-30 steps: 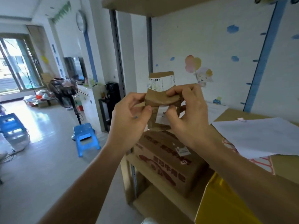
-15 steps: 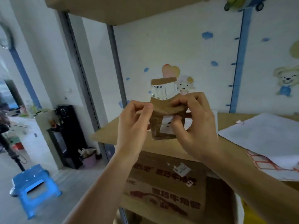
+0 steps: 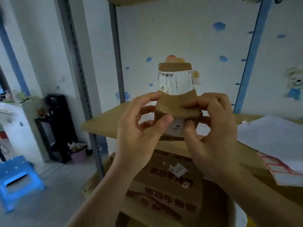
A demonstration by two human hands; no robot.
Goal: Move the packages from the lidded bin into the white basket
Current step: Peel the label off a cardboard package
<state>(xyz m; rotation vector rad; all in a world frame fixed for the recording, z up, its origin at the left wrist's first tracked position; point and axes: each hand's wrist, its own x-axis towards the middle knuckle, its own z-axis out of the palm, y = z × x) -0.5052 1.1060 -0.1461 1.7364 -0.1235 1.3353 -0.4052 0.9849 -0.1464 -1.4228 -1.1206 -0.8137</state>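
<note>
A: Far left, floor level?
B: Blue plastic stool [image 3: 15,179]. Behind it a black cabinet [image 3: 54,126] against the wall, with a small purple bin [image 3: 78,154] just beside its base.

A: Then the rack?
B: Grey slotted upright [image 3: 78,76], wooden shelf [image 3: 105,124] at chest height. Under the shelf sits a brown carton [image 3: 165,190] with red print and a small white sticker.

A: Left hand?
B: Left hand [image 3: 141,130] is raised in front of the shelf, fingers curled, thumb and fingertips pinching the left edge of the package [image 3: 176,102].

A: Package position?
B: Held in the air between both hands, above the shelf edge, upright. Brown paper, bent over at mid-height. White shipping label [image 3: 175,82] with barcode wraps its upper part. The lidded bin and white basket do not show in the head view.

A: Right hand?
B: Right hand [image 3: 211,128] grips the package's right side, thumb pressed on the front, fingers curled behind it.

A: Far right?
B: White paper sheets [image 3: 270,138] lie on the shelf; bear sticker [image 3: 295,82] on the wall.
</note>
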